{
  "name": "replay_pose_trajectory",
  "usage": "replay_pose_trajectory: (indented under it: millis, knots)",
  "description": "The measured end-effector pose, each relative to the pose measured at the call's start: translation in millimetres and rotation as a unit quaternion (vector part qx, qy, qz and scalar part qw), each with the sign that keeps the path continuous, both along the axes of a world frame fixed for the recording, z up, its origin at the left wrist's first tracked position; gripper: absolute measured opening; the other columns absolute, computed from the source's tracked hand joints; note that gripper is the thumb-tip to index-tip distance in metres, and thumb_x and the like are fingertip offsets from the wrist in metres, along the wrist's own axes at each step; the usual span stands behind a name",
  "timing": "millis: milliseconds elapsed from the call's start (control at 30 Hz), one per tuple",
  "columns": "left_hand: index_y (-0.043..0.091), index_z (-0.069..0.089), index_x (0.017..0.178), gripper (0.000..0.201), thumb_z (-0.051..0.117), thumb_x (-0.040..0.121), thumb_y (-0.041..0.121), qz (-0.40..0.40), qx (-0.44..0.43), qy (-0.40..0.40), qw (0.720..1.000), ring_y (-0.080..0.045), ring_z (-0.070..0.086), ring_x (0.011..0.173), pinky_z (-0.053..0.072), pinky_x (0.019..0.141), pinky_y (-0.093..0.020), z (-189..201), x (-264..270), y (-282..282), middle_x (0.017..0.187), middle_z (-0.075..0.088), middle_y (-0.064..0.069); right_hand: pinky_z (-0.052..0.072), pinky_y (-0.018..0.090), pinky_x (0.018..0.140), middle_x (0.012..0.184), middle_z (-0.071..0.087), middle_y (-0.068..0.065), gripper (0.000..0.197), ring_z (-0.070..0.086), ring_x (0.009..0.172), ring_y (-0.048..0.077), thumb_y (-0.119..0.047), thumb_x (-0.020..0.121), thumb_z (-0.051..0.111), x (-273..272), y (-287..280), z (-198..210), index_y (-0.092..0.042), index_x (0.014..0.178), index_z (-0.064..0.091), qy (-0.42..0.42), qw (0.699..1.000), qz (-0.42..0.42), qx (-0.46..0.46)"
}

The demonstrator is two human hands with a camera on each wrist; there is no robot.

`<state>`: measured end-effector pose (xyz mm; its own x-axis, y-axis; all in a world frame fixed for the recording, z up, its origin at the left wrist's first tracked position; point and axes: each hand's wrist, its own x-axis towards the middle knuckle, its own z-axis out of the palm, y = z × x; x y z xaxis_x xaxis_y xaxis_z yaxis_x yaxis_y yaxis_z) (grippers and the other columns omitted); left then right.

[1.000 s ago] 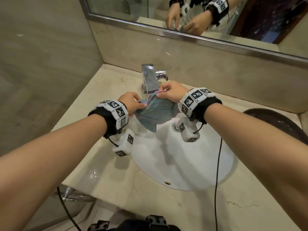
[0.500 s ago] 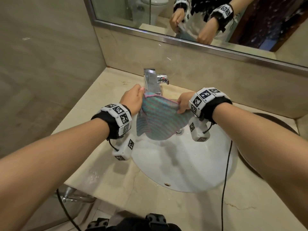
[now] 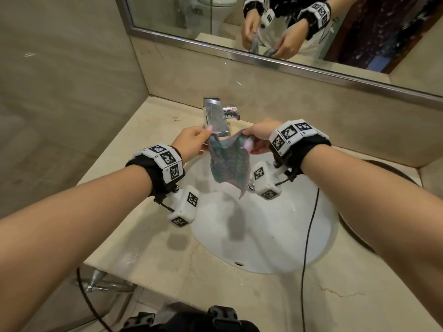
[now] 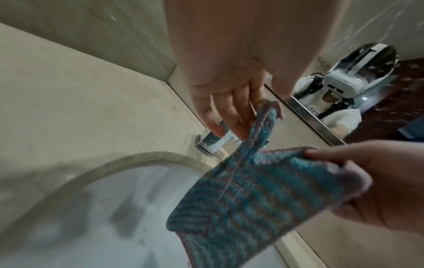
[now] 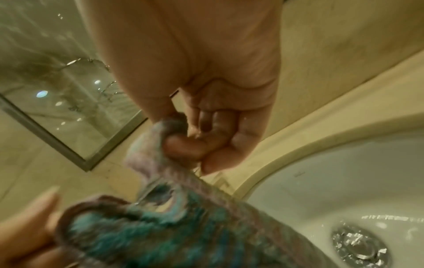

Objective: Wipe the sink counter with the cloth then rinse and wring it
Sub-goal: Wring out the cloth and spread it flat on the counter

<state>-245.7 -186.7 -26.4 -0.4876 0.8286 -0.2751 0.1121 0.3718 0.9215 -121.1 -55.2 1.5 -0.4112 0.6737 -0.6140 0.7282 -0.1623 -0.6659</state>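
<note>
A teal and pink striped cloth hangs over the white sink basin, just in front of the chrome faucet. My left hand pinches its upper left corner and my right hand pinches its upper right corner. The cloth sags in a fold between them, its lower tip pointing down into the basin. In the left wrist view the cloth is creased down the middle, with the left fingers on its top edge. In the right wrist view the right fingers curl round the cloth's edge.
A beige marble counter surrounds the basin, with wet patches near its front left edge. The drain sits at the basin's bottom. A wall closes the left side; a mirror runs along the back. A black cable hangs from the right wrist.
The cloth was bunched under the faucet, then spread flat between both hands. Now the hands have come closer together and the cloth sags folded, hanging lower.
</note>
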Motion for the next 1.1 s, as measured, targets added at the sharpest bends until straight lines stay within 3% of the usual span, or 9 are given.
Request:
replay_pose_trajectory:
  millis: [100, 200, 367, 533, 667, 800, 900, 1000, 1100]
  knots:
    - [0.018, 0.05, 0.078, 0.015, 0.062, 0.088, 0.02, -0.049, 0.013, 0.006, 0.999, -0.01, 0.056, 0.081, 0.046, 0.075, -0.024, 1, 7, 2, 0.083, 0.059, 0.004, 0.054, 0.028, 0.054, 0.069, 0.059, 0.009, 0.023, 0.06, 0.043, 0.015, -0.013, 0.096, 0.048, -8, -8, 5, -0.008, 0.074, 0.053, 0.043, 0.998, -0.013, -0.033]
    - [0.01, 0.051, 0.097, 0.031, 0.075, 0.077, 0.014, -0.096, 0.012, 0.041, 0.994, -0.016, 0.06, 0.09, 0.052, 0.081, -0.027, 2, 11, 7, 0.096, 0.062, -0.002, 0.056, 0.031, 0.066, 0.078, 0.065, 0.01, 0.013, 0.065, 0.066, 0.02, -0.012, 0.095, 0.05, -11, -13, 10, -0.006, 0.087, 0.057, 0.073, 0.994, 0.019, -0.075]
    - [0.013, 0.052, 0.094, 0.028, 0.074, 0.077, 0.016, -0.064, 0.01, 0.11, 0.992, -0.015, 0.056, 0.088, 0.047, 0.078, -0.024, 1, 15, 13, 0.089, 0.057, 0.002, 0.057, 0.034, 0.079, 0.083, 0.068, 0.009, 0.034, 0.066, 0.076, 0.021, -0.036, 0.097, 0.046, 1, -13, 13, -0.005, 0.099, 0.06, 0.116, 0.987, 0.082, -0.081]
    - [0.011, 0.05, 0.108, 0.043, 0.076, 0.075, 0.018, -0.078, -0.007, 0.137, 0.987, -0.006, 0.053, 0.081, 0.045, 0.068, -0.016, 2, 18, 18, 0.089, 0.054, 0.007, 0.053, 0.03, 0.086, 0.089, 0.065, 0.008, 0.038, 0.066, 0.071, 0.015, -0.033, 0.102, 0.031, 11, -12, 9, -0.009, 0.094, 0.06, 0.167, 0.973, 0.09, -0.132]
    - [0.011, 0.055, 0.1, 0.03, 0.073, 0.077, 0.011, -0.067, -0.018, 0.155, 0.985, -0.017, 0.058, 0.086, 0.051, 0.082, -0.032, 2, 12, 23, 0.091, 0.059, -0.001, 0.049, 0.032, 0.091, 0.088, 0.063, 0.004, 0.037, 0.061, 0.079, 0.015, -0.033, 0.101, 0.034, 11, -16, 9, -0.007, 0.102, 0.06, 0.143, 0.981, 0.118, -0.053]
    - [0.02, 0.052, 0.072, 0.024, 0.065, 0.081, 0.003, -0.067, 0.0, 0.14, 0.988, -0.023, 0.06, 0.084, 0.053, 0.08, -0.035, 2, 9, 24, 0.083, 0.062, -0.008, 0.048, 0.024, 0.068, 0.082, 0.062, 0.002, 0.038, 0.055, 0.071, 0.013, -0.032, 0.099, 0.04, 13, -13, 2, -0.005, 0.103, 0.067, 0.066, 0.977, 0.162, 0.121]
    - [0.022, 0.051, 0.07, 0.028, 0.063, 0.082, 0.0, -0.07, 0.016, 0.12, 0.99, -0.023, 0.063, 0.085, 0.056, 0.079, -0.034, 4, 10, 23, 0.087, 0.065, -0.013, 0.044, 0.021, 0.064, 0.097, 0.064, 0.005, 0.029, 0.059, 0.082, 0.017, -0.024, 0.097, 0.046, 18, -13, -8, -0.008, 0.11, 0.067, 0.013, 0.966, 0.202, 0.163]
    - [0.018, 0.051, 0.072, 0.026, 0.059, 0.085, -0.003, -0.064, 0.051, 0.054, 0.995, -0.012, 0.063, 0.075, 0.056, 0.063, -0.016, 11, 12, 21, 0.079, 0.064, -0.004, 0.046, 0.028, 0.084, 0.128, 0.058, 0.007, 0.047, 0.055, 0.106, 0.019, -0.013, 0.089, 0.06, 22, -15, -25, -0.015, 0.134, 0.049, -0.06, 0.952, 0.267, 0.133]
    - [0.014, 0.051, 0.074, 0.024, 0.056, 0.086, -0.006, -0.059, 0.075, -0.013, 0.995, -0.01, 0.065, 0.074, 0.057, 0.066, -0.018, 19, 12, 16, 0.079, 0.064, -0.003, 0.037, 0.033, 0.105, 0.141, 0.047, 0.004, 0.072, 0.045, 0.129, 0.022, -0.026, 0.079, 0.073, 20, -24, -46, -0.02, 0.141, 0.038, -0.052, 0.954, 0.281, 0.092]
